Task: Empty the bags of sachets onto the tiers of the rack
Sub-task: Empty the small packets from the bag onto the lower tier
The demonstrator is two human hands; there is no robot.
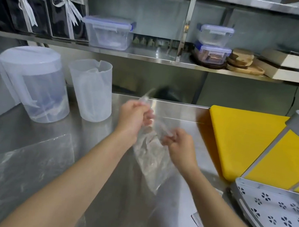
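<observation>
Steel counter (pixel 50 158) lay under both arms. A clear bag (pixel 150 160) was held above it, pinched near the top by the closed left hand (pixel 134 119) and lower down by the closed right hand (pixel 179 144). The rack (pixel 260 183) stood at the right, beside a yellow board (pixel 242 139); two jugs (pixel 90 89) stood left.

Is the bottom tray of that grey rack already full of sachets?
No, the perforated bottom tier of the rack lies bare, while both hands hold the clear bag over the steel counter.
</observation>
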